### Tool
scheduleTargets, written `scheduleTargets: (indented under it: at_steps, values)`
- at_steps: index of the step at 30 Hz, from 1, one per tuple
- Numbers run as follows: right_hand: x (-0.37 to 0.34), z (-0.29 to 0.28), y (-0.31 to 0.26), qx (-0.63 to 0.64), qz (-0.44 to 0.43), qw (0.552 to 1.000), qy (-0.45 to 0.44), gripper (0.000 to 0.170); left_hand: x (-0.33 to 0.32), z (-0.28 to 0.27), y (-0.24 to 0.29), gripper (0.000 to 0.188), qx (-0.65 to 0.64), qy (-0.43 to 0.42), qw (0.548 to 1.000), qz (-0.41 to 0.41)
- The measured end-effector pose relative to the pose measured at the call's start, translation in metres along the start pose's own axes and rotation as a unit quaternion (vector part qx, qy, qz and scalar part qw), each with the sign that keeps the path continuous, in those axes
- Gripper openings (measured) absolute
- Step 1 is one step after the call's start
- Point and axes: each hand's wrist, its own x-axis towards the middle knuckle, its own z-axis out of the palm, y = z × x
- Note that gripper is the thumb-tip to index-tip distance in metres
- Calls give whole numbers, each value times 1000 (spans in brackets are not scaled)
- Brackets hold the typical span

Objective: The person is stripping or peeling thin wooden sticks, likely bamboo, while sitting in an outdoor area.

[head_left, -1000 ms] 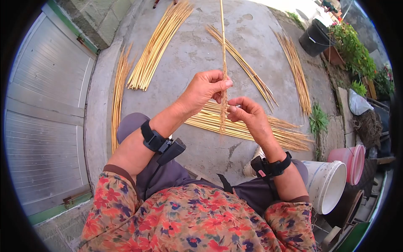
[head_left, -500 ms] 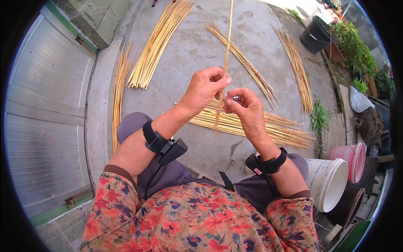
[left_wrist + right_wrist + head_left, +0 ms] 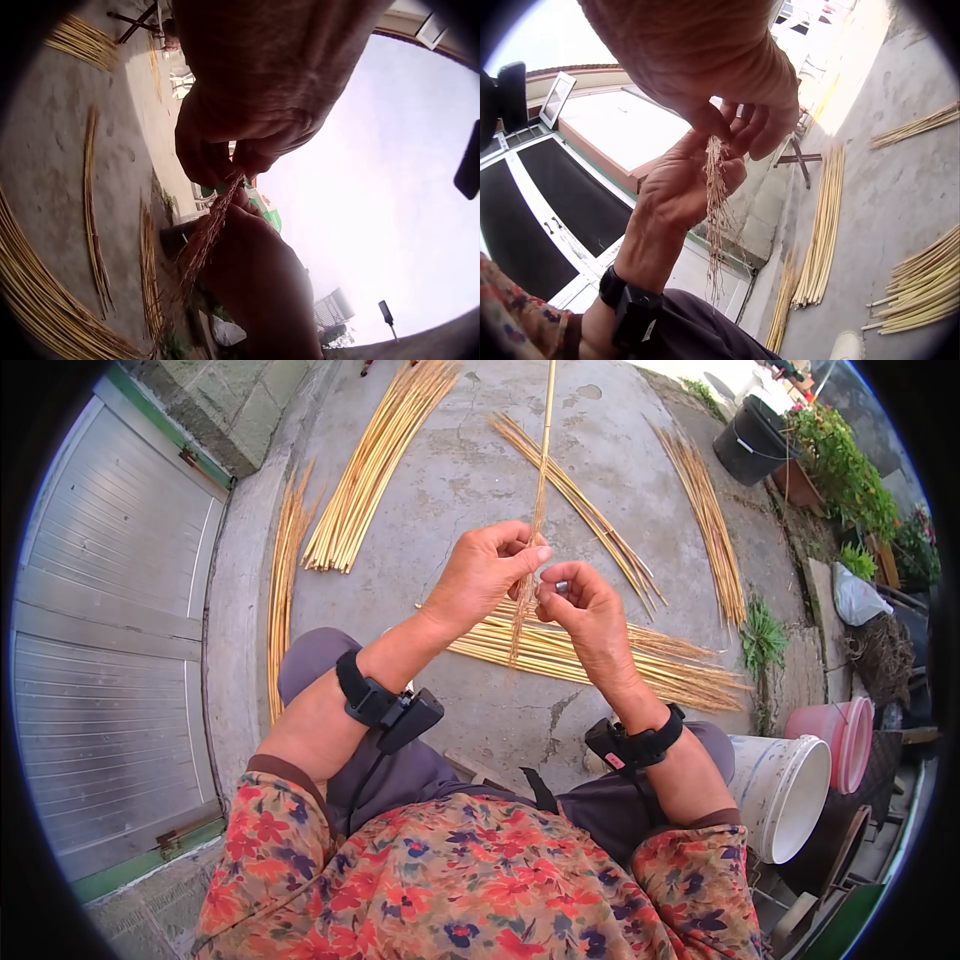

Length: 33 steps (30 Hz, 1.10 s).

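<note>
1. The person's left hand grips a long stalk close to its feathery plume, thumb pressed against curled fingers. The stalk points away to the far side; the plume hangs toward the near side, over the gap between the knees.
2. The right hand is just beside it, its thumb and forefinger appearing to pinch strands of the plume; a ring shows on one finger.
3. The work in hand looks like fine fingering of the plume. It calls for a steady left grip and a light right pinch, since the dry strands look easy to snap.
4. Beneath lies grey, cracked concrete. A thick bundle lies far left, a slimmer one left, a thin one far centre, another right, and a broad one crosswise just beyond the knees.
5. A metal door stands left. Along the right are a white bucket and a pink bucket, with a black bucket and potted greenery farther off.
</note>
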Motion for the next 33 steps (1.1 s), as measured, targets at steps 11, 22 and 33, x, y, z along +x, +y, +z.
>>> scheduleTargets:
  at_steps: [11, 22, 33]
  values:
    - [-2, -9, -11, -29, 7, 999, -27, 16, -3, -10, -1, 16, -13, -44, 999, 6]
    - [1, -14, -4, 67, 62, 994, -53, 17, -5, -7, -1, 15, 67, -3, 996, 60]
    - [0, -4, -3, 139, 76, 987, -28, 27, -6, -6, -1, 14, 88, -2, 993, 78]
